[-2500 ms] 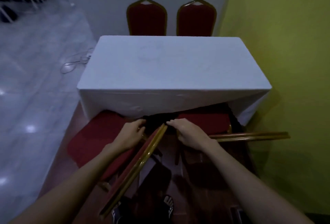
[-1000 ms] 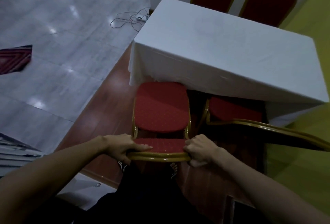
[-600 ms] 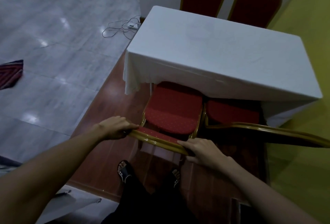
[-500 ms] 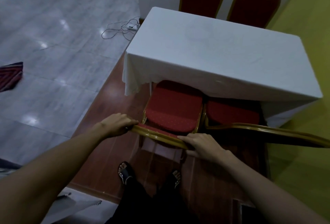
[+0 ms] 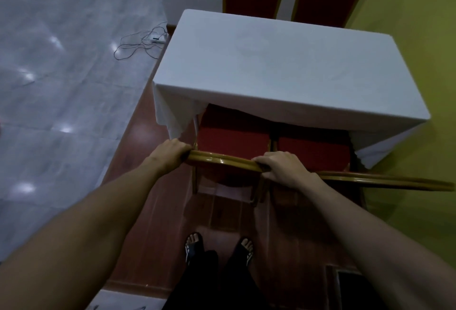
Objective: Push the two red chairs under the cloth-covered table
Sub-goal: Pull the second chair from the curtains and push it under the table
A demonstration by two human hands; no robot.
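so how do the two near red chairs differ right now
The left chair has both hands on its gold back rail, left hand and right hand; the right chair has neither. More of the left chair's seat shows beyond the white tablecloth than of the right chair's. Both have red seats, gold frames, and sit side by side partly under the table.
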